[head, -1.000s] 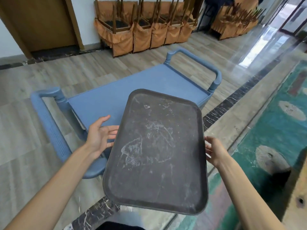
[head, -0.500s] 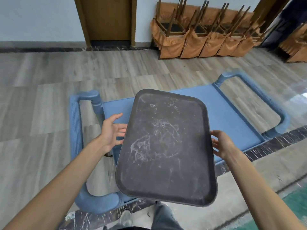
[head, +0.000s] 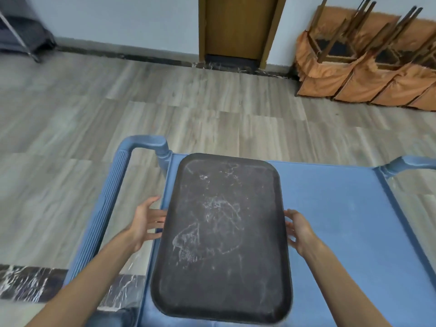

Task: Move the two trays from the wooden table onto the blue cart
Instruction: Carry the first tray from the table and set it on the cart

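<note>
A dark, scratched rectangular tray (head: pixel 221 234) is over the left part of the blue cart's top (head: pixel 335 223), its long side running away from me. I cannot tell whether it touches the cart. My left hand (head: pixel 147 221) grips the tray's left edge, fingers under the rim. My right hand (head: pixel 298 228) grips its right edge the same way. Only one tray is in view; the wooden table is out of sight.
The blue cart has a ribbed handle (head: pixel 111 197) on the left and another handle (head: pixel 410 164) at the right. Wood-look floor lies beyond. Stacked orange-covered chairs (head: pixel 368 74) stand at the back right beside a wooden door (head: pixel 238 27). A dark marble floor strip (head: pixel 28 282) runs lower left.
The view has swung left and closer, so the cart now lies square in front of me. The tray, held in both hands, has come over the cart's left part and levelled out.
</note>
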`<state>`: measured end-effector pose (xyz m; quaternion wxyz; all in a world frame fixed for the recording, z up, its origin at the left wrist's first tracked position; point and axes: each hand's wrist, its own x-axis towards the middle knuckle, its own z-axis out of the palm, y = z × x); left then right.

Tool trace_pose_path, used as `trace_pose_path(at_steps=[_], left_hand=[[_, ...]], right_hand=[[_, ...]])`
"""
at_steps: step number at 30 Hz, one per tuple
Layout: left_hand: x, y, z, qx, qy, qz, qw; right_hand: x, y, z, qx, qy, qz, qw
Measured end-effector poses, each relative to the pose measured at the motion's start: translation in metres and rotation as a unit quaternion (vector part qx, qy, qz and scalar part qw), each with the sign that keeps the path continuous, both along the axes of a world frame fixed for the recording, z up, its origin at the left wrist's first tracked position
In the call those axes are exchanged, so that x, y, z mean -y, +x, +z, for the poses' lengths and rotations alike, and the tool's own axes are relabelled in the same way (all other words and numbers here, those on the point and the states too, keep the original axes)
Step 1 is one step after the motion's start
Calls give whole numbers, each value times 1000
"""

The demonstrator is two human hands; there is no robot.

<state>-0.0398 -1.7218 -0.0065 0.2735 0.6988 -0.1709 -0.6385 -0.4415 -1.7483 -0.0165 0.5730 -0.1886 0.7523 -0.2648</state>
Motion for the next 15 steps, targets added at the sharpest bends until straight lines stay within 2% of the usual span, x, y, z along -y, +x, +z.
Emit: trace_pose_path(at_steps=[9,15], left_hand=[[-9,-8,-2,13,-34,67,997],[-12,-24,12,-9,-117,77,990]], right_hand=[[-9,-7,-21,23,-30,53,998],[-12,-10,-7,17,-41,48,998]])
